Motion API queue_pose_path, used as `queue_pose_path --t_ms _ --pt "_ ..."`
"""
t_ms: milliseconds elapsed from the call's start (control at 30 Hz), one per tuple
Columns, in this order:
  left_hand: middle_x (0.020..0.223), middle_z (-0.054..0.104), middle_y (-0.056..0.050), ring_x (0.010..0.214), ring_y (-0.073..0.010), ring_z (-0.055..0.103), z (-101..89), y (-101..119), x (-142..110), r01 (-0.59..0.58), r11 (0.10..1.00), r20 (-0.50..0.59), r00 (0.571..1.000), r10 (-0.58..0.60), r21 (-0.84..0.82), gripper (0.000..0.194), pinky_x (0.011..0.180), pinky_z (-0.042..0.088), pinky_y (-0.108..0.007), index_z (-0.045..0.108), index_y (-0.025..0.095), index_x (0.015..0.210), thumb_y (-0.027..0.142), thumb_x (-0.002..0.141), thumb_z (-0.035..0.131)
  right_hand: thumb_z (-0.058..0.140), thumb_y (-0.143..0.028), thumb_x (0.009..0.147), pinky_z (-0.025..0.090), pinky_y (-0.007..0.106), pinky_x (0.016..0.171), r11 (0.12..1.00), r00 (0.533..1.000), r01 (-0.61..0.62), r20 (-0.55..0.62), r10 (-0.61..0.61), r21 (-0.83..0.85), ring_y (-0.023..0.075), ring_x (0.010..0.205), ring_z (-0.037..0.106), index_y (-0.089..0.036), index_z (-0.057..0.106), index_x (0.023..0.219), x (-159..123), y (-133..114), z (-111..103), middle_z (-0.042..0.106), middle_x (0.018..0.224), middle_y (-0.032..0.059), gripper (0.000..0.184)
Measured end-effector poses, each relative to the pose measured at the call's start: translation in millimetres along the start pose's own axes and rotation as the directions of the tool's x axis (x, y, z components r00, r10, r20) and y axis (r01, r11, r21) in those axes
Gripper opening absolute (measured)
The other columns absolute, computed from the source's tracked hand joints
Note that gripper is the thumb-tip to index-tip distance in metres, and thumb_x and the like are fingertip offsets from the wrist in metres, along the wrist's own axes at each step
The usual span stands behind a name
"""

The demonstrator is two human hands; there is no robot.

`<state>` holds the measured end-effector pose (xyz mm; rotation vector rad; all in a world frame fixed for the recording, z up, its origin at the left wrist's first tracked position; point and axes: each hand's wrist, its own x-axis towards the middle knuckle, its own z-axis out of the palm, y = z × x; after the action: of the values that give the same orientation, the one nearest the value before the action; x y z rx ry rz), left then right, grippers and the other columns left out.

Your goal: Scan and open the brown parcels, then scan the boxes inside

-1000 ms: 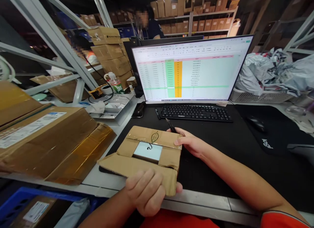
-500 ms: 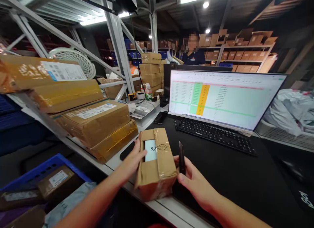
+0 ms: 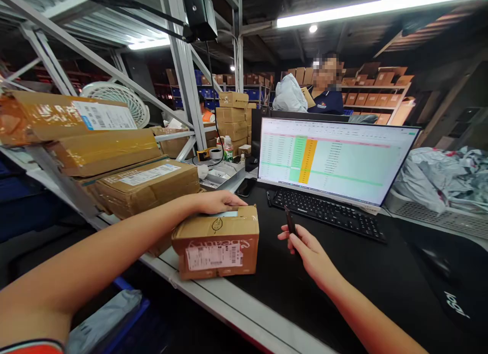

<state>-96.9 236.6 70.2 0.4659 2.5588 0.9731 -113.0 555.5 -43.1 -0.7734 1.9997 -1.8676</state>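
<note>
A small cardboard box (image 3: 217,247) stands at the near-left corner of the black desk mat (image 3: 343,272), its shipping label facing me. My left hand (image 3: 217,201) lies over the box's top far edge, fingers curled on it. My right hand (image 3: 308,249) hovers just right of the box, apart from it, pinching a dark pen (image 3: 290,223) that points upward.
Taped cartons (image 3: 145,186) are stacked on the slanted rack at left, close to the box. Behind are a keyboard (image 3: 328,214), a monitor (image 3: 331,158), a phone (image 3: 245,187) and a metal tray (image 3: 223,173). Grey bags (image 3: 442,176) fill a basket at right. A person (image 3: 326,89) stands beyond the monitor.
The box has been turned so its label side faces me and now rests on the desk. My left hand shifted onto its top; my right hand came off it, still holding the pen.
</note>
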Motion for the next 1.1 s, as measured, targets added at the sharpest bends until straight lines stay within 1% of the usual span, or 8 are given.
queue_pose_path --t_ms 100,167,333,500,700,867,967,1100 --pt "0.125 0.074 -0.003 0.117 -0.0235 0.069 7.8 10 10 -0.011 0.999 -0.028 1.0 0.012 0.045 0.038 0.105 0.051 -0.038 0.074 0.028 0.121 0.028 0.089 0.055 0.042 -0.053 0.102 0.049 0.042 0.086 0.952 0.985 0.171 0.044 -0.165 -0.254 0.024 0.092 0.06 -0.02 0.067 0.121 5 5 -12 0.07 0.105 0.0098 0.045" --pt "0.131 0.071 -0.004 0.123 -0.024 0.065 23.5 16 2 -0.012 0.981 -0.148 0.988 0.042 0.196 0.038 0.112 0.045 -0.042 0.072 0.029 0.124 0.028 0.092 0.051 0.038 -0.04 0.106 0.047 0.046 0.092 0.808 0.937 0.344 0.123 -0.326 -0.478 0.0257 0.099 0.06 -0.02 0.066 0.126 6 8 -16 0.069 0.107 0.0108 0.04" --pt "0.147 0.058 -0.012 0.136 -0.0305 0.053 68.4 14 -47 0.179 0.784 -0.524 0.826 0.209 0.595 0.046 0.118 0.037 -0.052 0.063 0.022 0.134 0.045 0.1 0.044 0.04 -0.02 0.106 0.048 0.043 0.083 0.388 0.764 0.597 0.35 -0.542 -0.702 0.0243 0.092 0.057 -0.015 0.061 0.132 9 14 -11 0.069 0.107 0.0118 0.034" --pt "0.123 0.071 -0.015 0.119 -0.031 0.062 81.2 -16 -63 0.286 0.774 -0.652 0.73 0.205 0.564 0.049 0.108 0.047 -0.05 0.067 0.017 0.107 0.052 0.102 0.034 0.047 -0.014 0.103 0.047 0.038 0.08 0.217 0.651 0.651 0.386 -0.654 -0.728 0.0223 0.091 0.056 -0.011 0.06 0.131 14 13 3 0.068 0.106 0.0113 0.03" --pt "0.113 0.075 -0.013 0.106 -0.0317 0.067 85.6 -35 -53 0.318 0.743 -0.716 0.632 0.296 0.589 0.047 0.092 0.053 -0.047 0.068 0.017 0.105 0.042 0.102 0.028 0.042 -0.012 0.103 0.045 0.038 0.082 0.06 0.621 0.564 0.375 -0.688 -0.824 0.0229 0.092 0.055 -0.014 0.06 0.132 17 13 12 0.068 0.102 0.011 0.035" --pt "0.113 0.076 -0.011 0.108 -0.0311 0.068 88.6 -45 -56 0.29 0.726 -0.711 0.597 0.372 0.623 0.044 0.091 0.053 -0.045 0.07 0.018 0.108 0.039 0.102 0.031 0.038 -0.01 0.101 0.044 0.041 0.079 -0.078 0.719 0.399 0.365 -0.591 -0.914 0.0255 0.09 0.055 -0.016 0.061 0.136 45 8 -11 0.067 0.102 0.0135 0.042" --pt "0.112 0.076 -0.011 0.109 -0.0323 0.068 87.9 -43 -55 0.316 0.74 -0.735 0.589 0.338 0.593 0.044 0.09 0.053 -0.046 0.07 0.018 0.106 0.039 0.101 0.031 0.038 -0.015 0.103 0.046 0.041 0.08 -0.018 0.796 0.299 0.26 -0.547 -0.954 0.0267 0.089 0.056 -0.014 0.062 0.136 51 10 -33 0.067 0.1 0.0141 0.041" --pt "0.108 0.076 -0.01 0.103 -0.0312 0.068 78.5 -27 -56 0.355 0.786 -0.741 0.646 0.184 0.505 0.037 0.083 0.052 -0.043 0.07 0.02 0.09 0.037 0.096 0.037 0.036 -0.027 0.106 0.05 0.04 0.085 0.133 0.911 0.097 0.034 -0.411 -0.986 0.0257 0.093 0.061 -0.016 0.063 0.134 21 39 -69 0.068 0.099 0.0123 0.04"
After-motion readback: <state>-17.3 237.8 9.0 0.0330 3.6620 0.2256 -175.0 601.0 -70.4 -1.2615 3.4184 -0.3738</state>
